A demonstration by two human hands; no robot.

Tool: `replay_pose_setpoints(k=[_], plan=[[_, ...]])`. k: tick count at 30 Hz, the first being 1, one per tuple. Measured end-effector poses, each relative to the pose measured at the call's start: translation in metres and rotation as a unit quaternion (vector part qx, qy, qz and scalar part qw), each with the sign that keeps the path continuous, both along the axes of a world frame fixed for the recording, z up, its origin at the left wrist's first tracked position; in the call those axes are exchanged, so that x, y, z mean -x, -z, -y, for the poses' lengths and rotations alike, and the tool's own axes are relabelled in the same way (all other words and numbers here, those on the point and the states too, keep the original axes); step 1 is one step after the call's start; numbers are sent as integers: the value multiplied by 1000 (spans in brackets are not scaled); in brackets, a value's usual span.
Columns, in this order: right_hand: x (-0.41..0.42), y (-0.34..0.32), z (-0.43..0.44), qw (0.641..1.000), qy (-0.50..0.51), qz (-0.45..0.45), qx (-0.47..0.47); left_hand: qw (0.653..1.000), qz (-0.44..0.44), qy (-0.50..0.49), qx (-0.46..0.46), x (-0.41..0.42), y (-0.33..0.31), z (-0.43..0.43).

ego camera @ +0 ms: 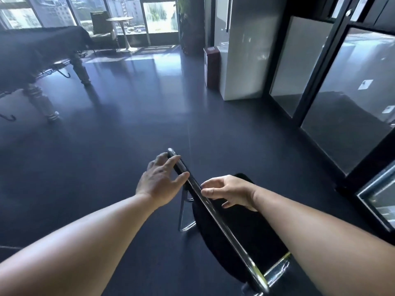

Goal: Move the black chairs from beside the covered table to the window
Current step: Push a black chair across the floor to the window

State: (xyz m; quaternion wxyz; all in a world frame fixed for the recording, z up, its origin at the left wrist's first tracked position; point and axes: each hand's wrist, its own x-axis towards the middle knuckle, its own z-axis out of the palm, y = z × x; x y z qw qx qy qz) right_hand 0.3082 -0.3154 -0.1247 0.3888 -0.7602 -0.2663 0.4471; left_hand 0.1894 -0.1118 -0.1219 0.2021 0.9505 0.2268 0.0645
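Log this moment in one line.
stage: at black chair; left hand: open, on top rail; right hand: curled at rail, grip unclear; window: far ahead

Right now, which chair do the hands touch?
The chrome-framed black chair nearest the camera, left hand and right hand on its top rail; the other chair stands by the window.
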Motion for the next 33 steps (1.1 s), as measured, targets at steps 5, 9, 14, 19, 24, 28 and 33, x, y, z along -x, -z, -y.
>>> replay_pose_setpoints(k=[5, 9, 14, 19, 24, 28, 33], plan=[[26, 1, -3, 998, -11, 62, 10, 979, -125, 89, -135, -15, -3, -18], [42, 9, 3, 993, 21, 112, 28, 959, -161, 136, -191, -26, 1, -27], [52, 9, 16, 987, 54, 147, 31, 924, -154, 219, -273, -35, -7, -30], [49, -4, 21, 967, -9, 234, 101, 914, -141, 223, -309, -26, -12, -23], [26, -15, 54, 951, 8, 287, 115, 912, -136, 202, -330, -21, -11, -4], [5, -5, 82, 898, 30, 414, 149, 926, -92, 163, -328, -17, 0, 16], [-29, 3, 87, 849, -60, 486, 199, 969, -43, 93, -223, -7, 28, 25]])
